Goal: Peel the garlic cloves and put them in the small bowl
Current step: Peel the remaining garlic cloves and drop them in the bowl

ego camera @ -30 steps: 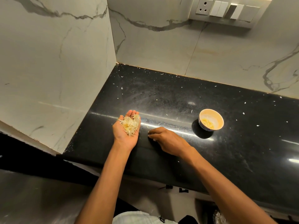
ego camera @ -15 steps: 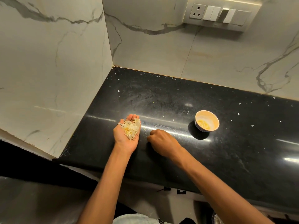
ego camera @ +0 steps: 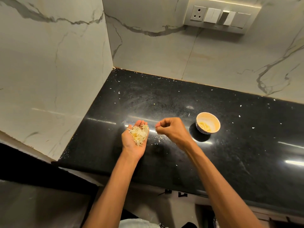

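Note:
My left hand lies palm up over the black counter with a heap of papery garlic skins in its palm. Just to its right, my right hand hovers above the counter with fingers curled, fingertips pinched together near the heap, seemingly on a tiny bit of skin. The small bowl stands to the right of that hand; peeled pale yellow garlic cloves lie in its bottom. A few skin scraps lie on the counter between the hands.
Marble walls close the counter at the left and the back. A socket and switch panel sits high on the back wall. Tiny white flecks are scattered across the counter. The counter's front edge runs below my forearms.
My right hand has lifted off the counter and turned, fingertips now pinched beside the heap of skins. My left hand still holds the skins palm up.

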`<state>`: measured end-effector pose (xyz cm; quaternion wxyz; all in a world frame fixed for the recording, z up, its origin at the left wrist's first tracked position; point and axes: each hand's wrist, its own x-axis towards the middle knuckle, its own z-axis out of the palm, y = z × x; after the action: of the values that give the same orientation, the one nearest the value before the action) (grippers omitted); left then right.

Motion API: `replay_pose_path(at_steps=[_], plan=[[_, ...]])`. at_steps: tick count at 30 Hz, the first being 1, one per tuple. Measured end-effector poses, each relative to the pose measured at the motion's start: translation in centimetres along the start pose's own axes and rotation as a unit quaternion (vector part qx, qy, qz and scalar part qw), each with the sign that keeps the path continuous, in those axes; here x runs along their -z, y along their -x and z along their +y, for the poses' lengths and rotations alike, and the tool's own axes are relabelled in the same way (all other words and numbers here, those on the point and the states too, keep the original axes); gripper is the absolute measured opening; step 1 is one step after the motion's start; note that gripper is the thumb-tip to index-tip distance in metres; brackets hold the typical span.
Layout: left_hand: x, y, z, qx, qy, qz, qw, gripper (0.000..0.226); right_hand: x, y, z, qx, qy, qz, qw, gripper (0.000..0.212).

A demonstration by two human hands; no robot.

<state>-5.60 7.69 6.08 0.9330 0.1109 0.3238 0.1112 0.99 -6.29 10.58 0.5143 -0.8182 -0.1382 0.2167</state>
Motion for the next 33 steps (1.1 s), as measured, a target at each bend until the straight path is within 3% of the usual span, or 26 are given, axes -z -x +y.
replay_pose_path(at_steps=[3, 7, 11, 14, 19, 21, 24, 27, 33], plan=[[-0.3, 0.2, -1.2, 0.006, -0.021, -0.027, 0.999, 0.044, -1.4, 0.6, -1.7, 0.082, 0.092, 0.004, 0.992, 0.008], [-0.3, 0.4, -1.9, 0.015, -0.049, -0.06, 0.997, 0.048, -2.8, 0.8, -2.0, 0.194, 0.256, 0.013, 0.947, 0.021], [-0.5, 0.3, -2.2, 0.023, -0.05, -0.047, 0.997, 0.047, -2.8, 1.2, -1.5, 0.264, 0.267, 0.087, 0.923, 0.02], [-0.6, 0.1, -2.7, 0.023, -0.051, -0.032, 0.998, 0.045, -2.4, 1.8, -1.1, 0.25, 0.183, 0.169, 0.936, 0.011], [-1.9, 0.6, -3.6, 0.032, -0.015, -0.025, 0.999, 0.045, -2.8, 2.5, 0.7, 0.084, -0.067, 0.26, 0.96, 0.016], [-2.5, 1.0, -4.2, 0.038, -0.01, -0.031, 0.999, 0.044, -3.2, 2.7, 0.5, 0.027, -0.225, 0.264, 0.937, 0.017], [-3.7, 2.0, -5.2, 0.046, -0.01, -0.038, 0.998, 0.042, -3.4, 2.8, -0.8, -0.028, -0.428, 0.239, 0.871, 0.021], [-4.9, 3.0, -5.7, 0.044, -0.006, -0.041, 0.998, 0.042, -3.1, 3.1, -1.5, -0.039, -0.492, 0.23, 0.839, 0.02], [-6.1, 5.1, -7.4, 0.017, -0.057, -0.084, 0.995, 0.04, -1.6, 4.8, -1.5, -0.041, -0.501, 0.235, 0.832, 0.023]])
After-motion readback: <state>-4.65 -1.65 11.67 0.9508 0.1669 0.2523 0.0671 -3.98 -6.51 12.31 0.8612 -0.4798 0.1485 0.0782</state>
